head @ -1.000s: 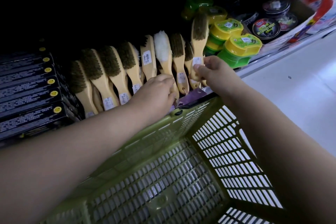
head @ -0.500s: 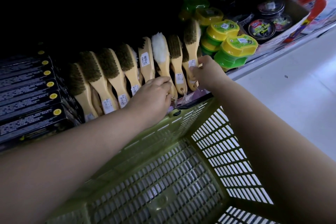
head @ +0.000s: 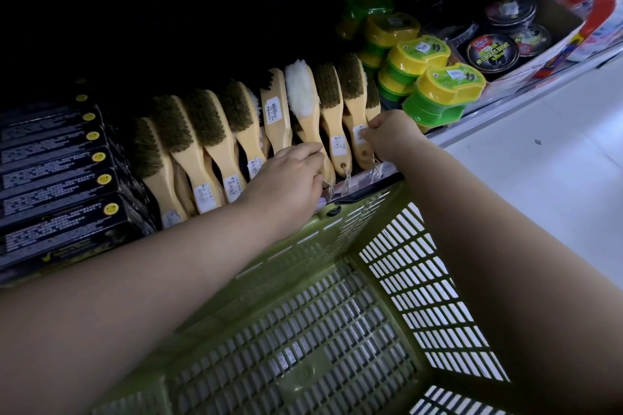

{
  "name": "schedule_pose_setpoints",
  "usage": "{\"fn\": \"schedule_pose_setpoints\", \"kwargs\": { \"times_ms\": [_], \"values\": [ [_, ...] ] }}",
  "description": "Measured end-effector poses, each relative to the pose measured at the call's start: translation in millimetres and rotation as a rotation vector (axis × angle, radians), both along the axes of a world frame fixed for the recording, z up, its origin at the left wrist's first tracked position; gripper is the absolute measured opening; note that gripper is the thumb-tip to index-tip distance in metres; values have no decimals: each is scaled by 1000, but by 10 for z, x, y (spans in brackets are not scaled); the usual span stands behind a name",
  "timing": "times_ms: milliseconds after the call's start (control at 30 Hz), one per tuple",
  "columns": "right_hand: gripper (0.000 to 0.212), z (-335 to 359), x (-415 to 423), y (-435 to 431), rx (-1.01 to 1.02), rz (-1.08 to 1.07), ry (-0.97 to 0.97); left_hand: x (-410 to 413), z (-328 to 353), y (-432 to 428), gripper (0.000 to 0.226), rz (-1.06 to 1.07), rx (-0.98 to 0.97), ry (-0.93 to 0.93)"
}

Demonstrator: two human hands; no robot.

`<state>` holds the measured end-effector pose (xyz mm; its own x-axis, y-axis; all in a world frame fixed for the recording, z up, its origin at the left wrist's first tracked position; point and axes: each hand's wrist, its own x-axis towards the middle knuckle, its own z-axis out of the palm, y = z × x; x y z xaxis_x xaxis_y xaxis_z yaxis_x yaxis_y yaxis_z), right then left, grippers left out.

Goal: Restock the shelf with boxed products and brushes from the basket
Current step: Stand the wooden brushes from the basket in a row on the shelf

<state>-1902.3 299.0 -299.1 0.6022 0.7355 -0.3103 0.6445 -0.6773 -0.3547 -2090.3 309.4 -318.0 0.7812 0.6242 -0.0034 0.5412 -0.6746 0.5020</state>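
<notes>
The left hand [head: 290, 178] lies over the lower part of the white-bristled brush [head: 301, 91], with its fingers curled round the wooden handle. The right hand [head: 392, 135] is a little to the right of it and higher, apart from the left one, and it pinches between thumb and fingers the labelled handle of a brown-bristled brush [head: 352, 84] near the right end of the row. Both brushes stand in the row of brushes [head: 202, 118] on the shelf [head: 360, 184], bristle heads to the back and handles to the front, each one leaning on its neighbour. Thin strings hang from some handle ends over the front edge of the shelf. To the left of the row, also on the shelf, black boxes [head: 57, 178] with small yellow round marks lie in a stack. To the right of the row stand yellow and green plastic containers [head: 448, 84], and further right there are round black tins [head: 492, 52] in a cardboard tray. Under both forearms is the green plastic basket [head: 303, 239], its far rim just beside the shelf edge. At the right, a pale floor [head: 556, 185] is visible.
</notes>
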Motion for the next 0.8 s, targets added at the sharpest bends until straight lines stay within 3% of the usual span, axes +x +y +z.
{"fn": "schedule_pose_setpoints", "kwargs": {
  "times_ms": [200, 400, 567, 700, 800],
  "values": [
    [25, 34, -111, -58, 290, -6, -85, -2, -13, 3, 43, -4, 0, -5],
    [39, 44, -282, 14, -18, 148, -37, 8, -11, 1, 44, 8, -8, 0],
    [30, 24, -250, 11, 65, 87, -9, -2, -25, 8, 43, 22, -13, -2],
    [22, 9, -313, 10, 276, 88, -71, 0, -21, 7, 42, 36, 18, -8],
    [34, -4, -442, 55, 270, 161, -19, 1, 2, 13, 43, 58, 13, 14]
  ]
}}
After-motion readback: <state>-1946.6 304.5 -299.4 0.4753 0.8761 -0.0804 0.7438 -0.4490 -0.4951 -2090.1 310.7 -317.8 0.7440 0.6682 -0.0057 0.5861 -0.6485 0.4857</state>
